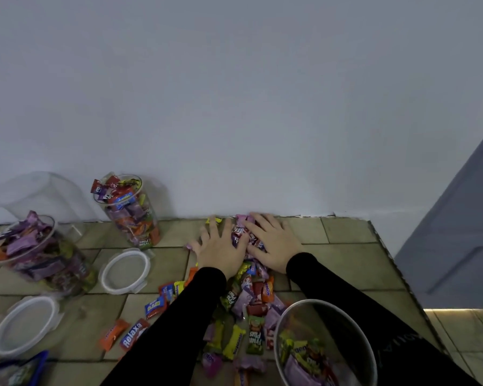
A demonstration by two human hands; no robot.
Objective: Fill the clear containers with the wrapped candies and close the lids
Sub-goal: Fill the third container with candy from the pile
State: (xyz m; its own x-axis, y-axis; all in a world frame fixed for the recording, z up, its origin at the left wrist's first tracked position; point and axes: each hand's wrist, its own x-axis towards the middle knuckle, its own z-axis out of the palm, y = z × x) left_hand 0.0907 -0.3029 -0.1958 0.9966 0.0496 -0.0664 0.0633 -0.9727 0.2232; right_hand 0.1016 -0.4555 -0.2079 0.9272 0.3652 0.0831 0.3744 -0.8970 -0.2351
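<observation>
Against the pale wall at the far edge of the tiled counter (pixel 346 263), the head view shows both hands laid flat on a heap of small, brightly coloured foil-wrapped candies (pixel 248 299) that trails back toward the person. The left hand (pixel 221 252) has its fingers (pixel 214 225) spread wide and nearly straight over the pile; the right hand (pixel 273 243) is likewise splayed, palm down, its fingers (pixel 253 224) touching purple wrappers. Neither grips anything; they press and corral.

These sweets look light, loose and slick in their crinkly wrappers, so they will likely slide and scatter rather than lift as 1 mass. Cupping both palms under a bunch from opposite sides seems the surest hold.

A clear round plastic container (pixel 324 346), part-filled, stands open near the right sleeve. 2 full clear jars sit at left, the leaning nearer jar (pixel 37 254) and the upright farther jar (pixel 129 210), both unlidded, with 2 white-rimmed round lids (pixel 124 270) lying on the counter beside them.
</observation>
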